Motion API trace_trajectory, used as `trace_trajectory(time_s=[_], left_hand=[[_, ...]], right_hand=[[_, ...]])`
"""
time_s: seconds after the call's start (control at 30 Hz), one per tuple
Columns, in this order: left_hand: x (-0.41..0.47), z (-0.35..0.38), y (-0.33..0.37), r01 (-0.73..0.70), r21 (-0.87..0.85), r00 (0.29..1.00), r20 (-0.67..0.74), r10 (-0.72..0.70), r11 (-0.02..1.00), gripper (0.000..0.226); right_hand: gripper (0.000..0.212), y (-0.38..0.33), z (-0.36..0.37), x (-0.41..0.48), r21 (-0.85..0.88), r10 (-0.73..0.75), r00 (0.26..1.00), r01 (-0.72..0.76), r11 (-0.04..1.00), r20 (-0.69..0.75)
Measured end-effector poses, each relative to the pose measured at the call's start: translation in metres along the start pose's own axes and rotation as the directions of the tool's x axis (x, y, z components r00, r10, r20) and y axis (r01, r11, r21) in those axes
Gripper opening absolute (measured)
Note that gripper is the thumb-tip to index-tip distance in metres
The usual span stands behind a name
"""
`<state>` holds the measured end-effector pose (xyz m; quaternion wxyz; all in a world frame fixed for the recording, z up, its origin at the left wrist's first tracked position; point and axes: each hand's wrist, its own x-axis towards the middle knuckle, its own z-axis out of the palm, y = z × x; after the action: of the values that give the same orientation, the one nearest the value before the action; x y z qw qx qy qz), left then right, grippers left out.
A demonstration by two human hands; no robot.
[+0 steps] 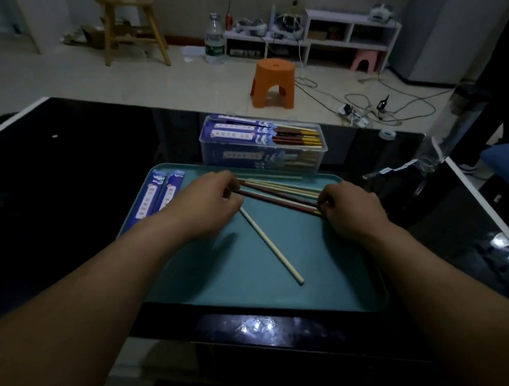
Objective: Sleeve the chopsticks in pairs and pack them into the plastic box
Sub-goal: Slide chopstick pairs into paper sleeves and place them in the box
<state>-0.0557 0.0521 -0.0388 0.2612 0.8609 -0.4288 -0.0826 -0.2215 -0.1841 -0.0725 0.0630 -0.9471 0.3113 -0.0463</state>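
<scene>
Teal tray (226, 279) at frame centre carries the loose chopsticks (279, 190), long axis slanting upper left to lower right between the hands. Left hand (211, 199) fingers pinch the upper ends, right hand (354, 207) fingers curl on the lower tips. Sleeves (161, 195) lie nearer the left hand; plastic box (206, 147) just behind.

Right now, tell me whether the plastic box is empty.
No, the plastic box holds several sleeved chopstick pairs, stacked up to its rim.
</scene>
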Motion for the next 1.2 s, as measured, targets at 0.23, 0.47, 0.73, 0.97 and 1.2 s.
trace_trajectory(time_s=[0.23,0.47,0.73,0.97,1.2], left_hand=[[0.000,0.002,-0.002,0.029,0.017,0.999,0.025,-0.030,0.999,0.025],[-0.002,-0.004,-0.003,0.042,0.026,0.998,0.035,-0.043,0.999,0.025],[-0.002,-0.004,-0.004,0.044,0.033,0.998,0.052,-0.046,0.998,0.029],[0.002,0.000,-0.012,-0.130,0.186,0.985,-0.090,0.149,0.974,0.065],[-0.010,0.009,0.004,-0.213,0.311,0.975,0.130,0.180,0.926,0.031]], right_hand=[[0.017,-0.001,0.001,0.008,-0.059,-0.017,0.994,0.023,0.998,0.108],[0.005,-0.018,-0.005,0.000,-0.037,-0.140,0.985,0.144,0.989,0.098],[0.018,-0.028,0.002,-0.003,-0.064,-0.127,0.980,0.138,0.988,0.153],[0.018,-0.029,-0.049,-0.021,0.161,-0.175,0.936,0.131,0.978,0.307],[0.015,-0.030,-0.070,-0.032,0.535,-0.246,0.928,0.063,0.843,0.278]])
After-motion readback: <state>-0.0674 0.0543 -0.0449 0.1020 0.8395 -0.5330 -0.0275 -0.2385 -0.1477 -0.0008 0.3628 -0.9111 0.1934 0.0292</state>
